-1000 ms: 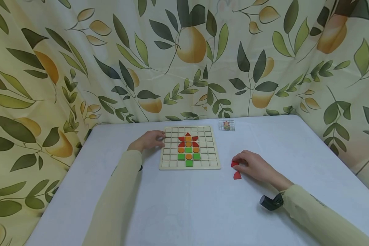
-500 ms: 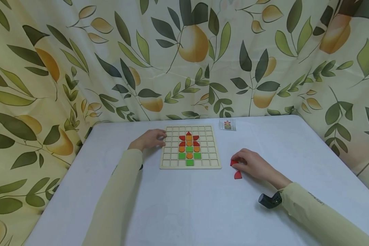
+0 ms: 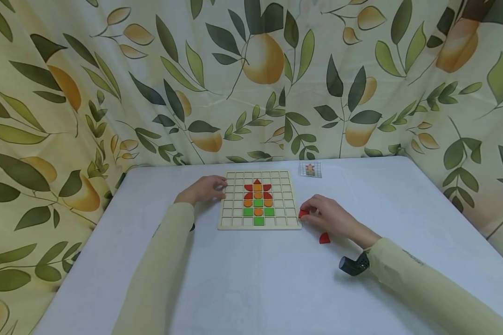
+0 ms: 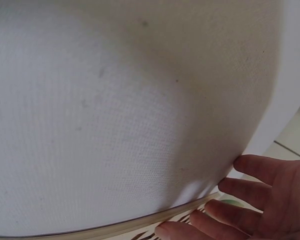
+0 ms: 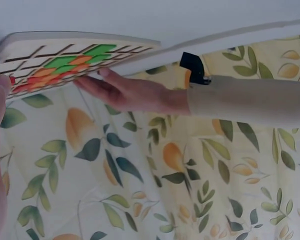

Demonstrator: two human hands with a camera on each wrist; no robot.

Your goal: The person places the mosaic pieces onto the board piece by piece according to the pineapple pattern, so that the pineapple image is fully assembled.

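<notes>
A: Leftmost, left hand (image 3: pixel 204 190): resting at board (image 3: pixel 258 201) left edge, fingers relaxed, nothing held.

B: Next, board contents?

A: Counted, as far as visible: four green squares, about five orange rounds, roughly five red pieces in flower pattern. Exact red tally hard to tell.

B: Then right of board?

A: Right hand (image 3: pixel 327 217): fingertips pinched round one red piece (image 3: pixel 303 213), just beside board's right edge, low on table (image 3: pixel 251 279). One more red piece, loose (image 3: pixel 324 238), near that wrist. One small card (image 3: pixel 309 170) behind board.

B: Risks?

A: Likely: piece slipping from light pinch; landing askew across a grid wall; sleeve nudging loose red piece; board shifting if left hand lifts.
</notes>
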